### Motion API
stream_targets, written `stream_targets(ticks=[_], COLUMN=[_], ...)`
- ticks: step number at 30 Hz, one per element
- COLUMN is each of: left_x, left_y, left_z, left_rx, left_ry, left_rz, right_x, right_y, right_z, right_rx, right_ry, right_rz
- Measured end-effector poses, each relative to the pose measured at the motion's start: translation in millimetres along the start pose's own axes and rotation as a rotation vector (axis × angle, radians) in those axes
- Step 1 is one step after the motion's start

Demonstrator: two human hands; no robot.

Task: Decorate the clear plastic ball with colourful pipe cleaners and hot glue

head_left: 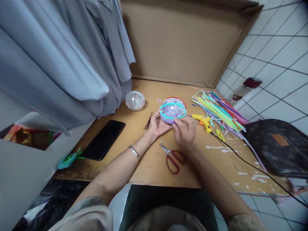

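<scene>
A clear, speckled half-ball [172, 110] with a turquoise band round its rim and a red strip along its far edge rests in my left hand [157, 125], whose fingers curl under and round its left side. My right hand [185, 130] has thumb and fingertips closed on the near right of the rim. Just below the hands lies a pair of red-handled scissors [173, 160], blades partly spread. The yellow glue gun [202, 121] lies right of my right hand, its nozzle pointing towards the half-ball. Beside my left hand is a dark tassel [148, 122].
Another clear half-ball [135, 100] stands at the back left. A black phone [104, 140] lies on the left of the table. Many coloured pipe cleaners [216, 107] are heaped at the right, near a brown bag [276, 147]. The glue gun's cord [245, 160] crosses the right side.
</scene>
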State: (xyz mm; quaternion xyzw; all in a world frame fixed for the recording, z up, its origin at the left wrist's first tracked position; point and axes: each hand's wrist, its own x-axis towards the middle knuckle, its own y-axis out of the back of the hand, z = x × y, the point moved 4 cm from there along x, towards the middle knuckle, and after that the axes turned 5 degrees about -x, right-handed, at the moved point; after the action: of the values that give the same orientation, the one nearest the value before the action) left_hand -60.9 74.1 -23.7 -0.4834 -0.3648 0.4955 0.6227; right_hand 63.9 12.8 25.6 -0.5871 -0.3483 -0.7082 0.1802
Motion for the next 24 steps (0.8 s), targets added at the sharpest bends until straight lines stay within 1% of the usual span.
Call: stream_targets(ticks=[6, 11, 19, 24], left_x=[-1.2, -2.5, -1.9, -0.8], left_y=[-2.4, -6.7, -10.6, -9.6], left_z=[-1.6, -2.4, -2.6, -5.3], left_rx=[0.007, 0.021, 0.086, 0.067], left_ry=[0.025, 0.044, -0.059, -0.070], left_rz=[0.005, -0.004, -0.008, 0.008], right_x=[0.3, -0.2, -4.0, -2.4], right_y=[-1.0, -0.9, -4.3, -4.6], right_z=[-0.4, 0.0, -0.2, -1.7], right_rx=[-0.016, -0.028, -0.101, -0.124], right_ry=[0.019, 0.019, 0.048, 0.065], right_rz=[0.019, 0.008, -0.037, -0.042])
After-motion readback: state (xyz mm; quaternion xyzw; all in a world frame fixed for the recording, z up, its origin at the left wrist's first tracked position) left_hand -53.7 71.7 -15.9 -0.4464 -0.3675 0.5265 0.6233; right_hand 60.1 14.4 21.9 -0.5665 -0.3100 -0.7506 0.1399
